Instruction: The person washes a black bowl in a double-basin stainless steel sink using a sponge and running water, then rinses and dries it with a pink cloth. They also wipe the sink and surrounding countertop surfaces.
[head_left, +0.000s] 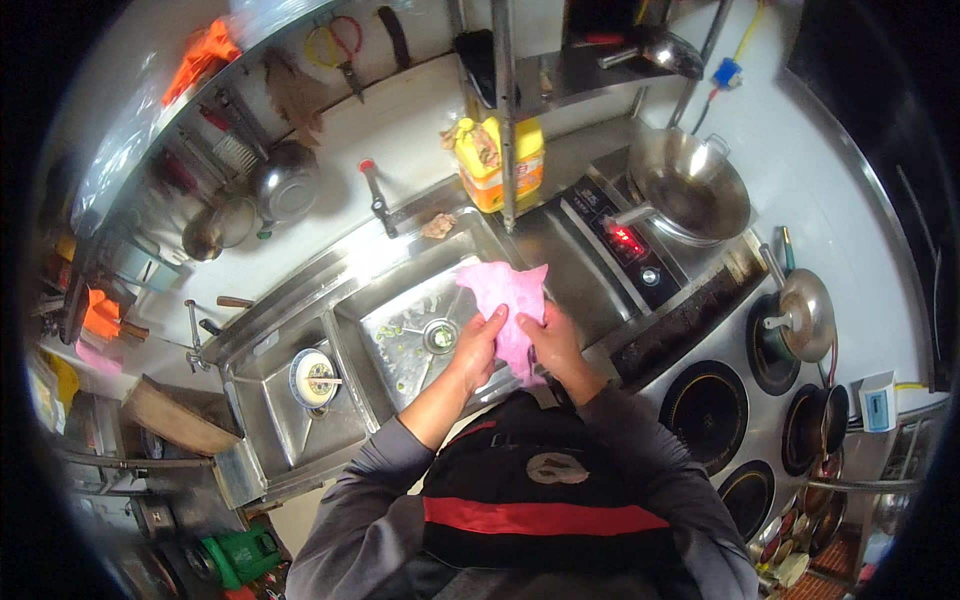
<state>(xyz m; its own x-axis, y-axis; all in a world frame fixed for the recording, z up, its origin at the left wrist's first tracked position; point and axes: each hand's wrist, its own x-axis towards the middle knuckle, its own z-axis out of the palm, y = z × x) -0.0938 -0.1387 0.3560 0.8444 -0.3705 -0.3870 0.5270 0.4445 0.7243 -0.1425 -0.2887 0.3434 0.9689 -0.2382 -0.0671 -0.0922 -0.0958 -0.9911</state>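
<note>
A pink cloth (510, 289) is spread between my two hands, over the right edge of the larger sink basin (405, 360). My left hand (478, 346) grips its left side with the thumb on top. On its right side, my right hand (551, 341) pinches the cloth, thumb also on top. Green scraps lie around the drain (440, 337) of that basin. In the smaller basin to the left sits a white bowl with a blue-patterned rim (301, 379), and a smaller patterned dish (322, 381) lies partly in it.
Behind the sink are a red-handled tap (377, 196) and a yellow plastic jug (499, 169). A wok (690, 187) rests on the lit induction cooker (622, 240) at the right. Round black hobs (703, 416) and a smaller pan (806, 315) are nearer my right side.
</note>
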